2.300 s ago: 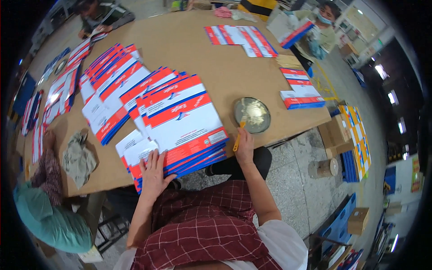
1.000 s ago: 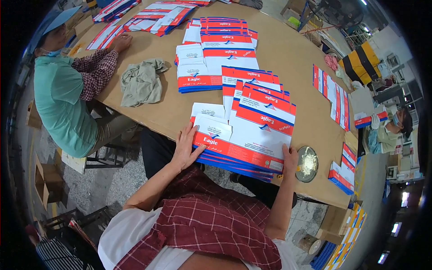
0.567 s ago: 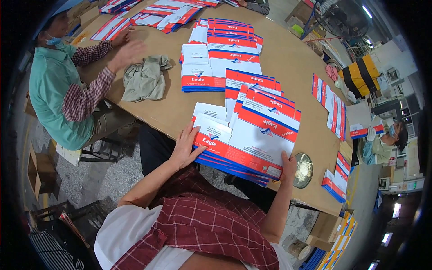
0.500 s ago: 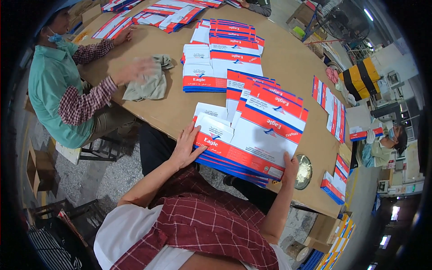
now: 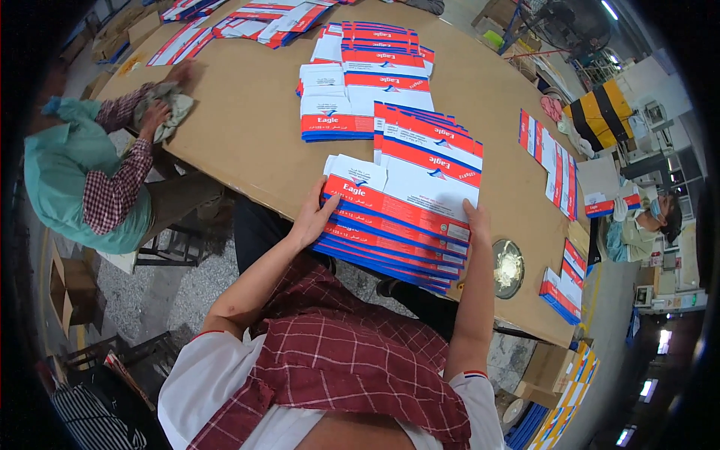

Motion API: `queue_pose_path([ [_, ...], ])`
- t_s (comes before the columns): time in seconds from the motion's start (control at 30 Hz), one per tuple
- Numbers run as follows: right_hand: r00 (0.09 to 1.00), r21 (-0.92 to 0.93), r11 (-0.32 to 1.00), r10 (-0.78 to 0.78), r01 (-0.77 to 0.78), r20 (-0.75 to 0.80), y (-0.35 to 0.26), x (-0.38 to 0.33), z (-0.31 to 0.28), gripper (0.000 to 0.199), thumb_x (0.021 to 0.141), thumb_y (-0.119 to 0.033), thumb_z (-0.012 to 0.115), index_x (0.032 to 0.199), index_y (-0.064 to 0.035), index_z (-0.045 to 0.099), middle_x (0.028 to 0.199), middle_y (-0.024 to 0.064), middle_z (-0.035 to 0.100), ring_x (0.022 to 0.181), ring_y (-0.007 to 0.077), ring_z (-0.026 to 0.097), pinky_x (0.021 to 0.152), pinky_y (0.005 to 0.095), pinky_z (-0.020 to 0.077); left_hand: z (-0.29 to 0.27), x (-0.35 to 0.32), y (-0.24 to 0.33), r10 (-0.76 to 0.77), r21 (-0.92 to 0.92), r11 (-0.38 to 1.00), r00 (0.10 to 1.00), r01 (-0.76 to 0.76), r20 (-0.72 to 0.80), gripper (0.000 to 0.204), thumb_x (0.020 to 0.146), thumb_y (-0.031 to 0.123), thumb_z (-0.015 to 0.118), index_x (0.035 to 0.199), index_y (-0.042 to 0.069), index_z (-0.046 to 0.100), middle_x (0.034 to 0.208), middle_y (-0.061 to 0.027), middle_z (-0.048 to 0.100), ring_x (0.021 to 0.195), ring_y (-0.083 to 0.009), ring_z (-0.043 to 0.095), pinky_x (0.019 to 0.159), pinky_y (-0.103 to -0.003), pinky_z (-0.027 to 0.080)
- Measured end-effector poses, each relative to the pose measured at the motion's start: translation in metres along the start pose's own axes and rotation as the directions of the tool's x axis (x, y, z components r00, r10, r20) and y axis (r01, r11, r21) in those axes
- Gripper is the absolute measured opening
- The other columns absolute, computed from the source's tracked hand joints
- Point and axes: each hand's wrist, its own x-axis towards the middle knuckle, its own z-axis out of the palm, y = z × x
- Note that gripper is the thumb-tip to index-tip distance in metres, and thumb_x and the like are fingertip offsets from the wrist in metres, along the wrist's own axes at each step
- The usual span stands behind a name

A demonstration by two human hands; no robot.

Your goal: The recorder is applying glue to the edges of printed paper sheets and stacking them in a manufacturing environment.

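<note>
A stack of flat carton blanks [image 5: 424, 196], printed red, white and blue, lies at the table's near edge, its sheets fanned toward me like steps. My left hand [image 5: 310, 214] grips its left edge, thumb on top. On the opposite edge my right hand [image 5: 478, 223] has its thumb over the sheets; the fingers underneath are mostly hidden. Just beyond, a second pile of the same cartons [image 5: 390, 94] rests on the brown tabletop [image 5: 247, 127]. Close to my right hand stands a round dish [image 5: 508, 268] with pale contents.
To the left, a co-worker in a green shirt [image 5: 67, 180] holds a grey cloth [image 5: 171, 112] at the table edge. More cartons lie at the far left [image 5: 270, 22] and along the right side [image 5: 551, 171]. Another person [image 5: 637, 217] sits at right. Cardboard boxes [image 5: 544, 375] stand below.
Both my hands have shifted the near edge of the carton stack, and its sheets are now fanned out more toward me. The co-worker's hands and cloth have moved left, to the table edge.
</note>
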Motion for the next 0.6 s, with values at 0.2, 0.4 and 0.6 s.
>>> queue_pose_path([
  [0.2, 0.995, 0.041, 0.997, 0.069, -0.072, 0.069, -0.012, -0.028, -0.008, 0.034, 0.083, -0.017, 0.058, 0.111, 0.0019, 0.054, 0.101, 0.0103, 0.060, 0.089, 0.0186, 0.057, 0.079, 0.0323, 0.0443, -0.004, -0.009, 0.002, -0.059, -0.082, 0.995, 0.997, 0.055, -0.043, 0.052, 0.083, 0.024, 0.058, 0.124, -0.003, 0.040, 0.119, -0.0194, 0.047, 0.108, -0.0264, 0.048, 0.094, -0.032, 0.036],
  [0.4, 0.966, -0.029, 0.983, 0.183, -0.181, 0.183, 0.004, -0.041, -0.026, 0.035, 0.082, -0.019, 0.059, 0.112, 0.0002, 0.052, 0.104, 0.0099, 0.059, 0.086, 0.0190, 0.058, 0.076, 0.0322, 0.0469, -0.004, -0.039, 0.001, -0.074, -0.050, 0.996, 0.996, 0.072, -0.042, 0.049, 0.080, 0.015, 0.061, 0.122, -0.001, 0.043, 0.117, -0.0174, 0.048, 0.108, -0.0249, 0.047, 0.094, -0.032, 0.036],
  [0.6, 0.980, -0.123, 0.977, 0.186, -0.176, 0.075, -0.023, -0.040, -0.005, 0.041, 0.080, -0.025, 0.063, 0.113, -0.0044, 0.049, 0.099, 0.0086, 0.059, 0.086, 0.0200, 0.059, 0.071, 0.0380, 0.0493, -0.009, -0.051, 0.002, -0.299, -0.296, 0.922, 0.945, 0.250, -0.134, 0.065, 0.079, 0.023, 0.066, 0.129, -0.001, 0.033, 0.119, -0.0156, 0.047, 0.109, -0.0198, 0.047, 0.093, -0.031, 0.037],
])
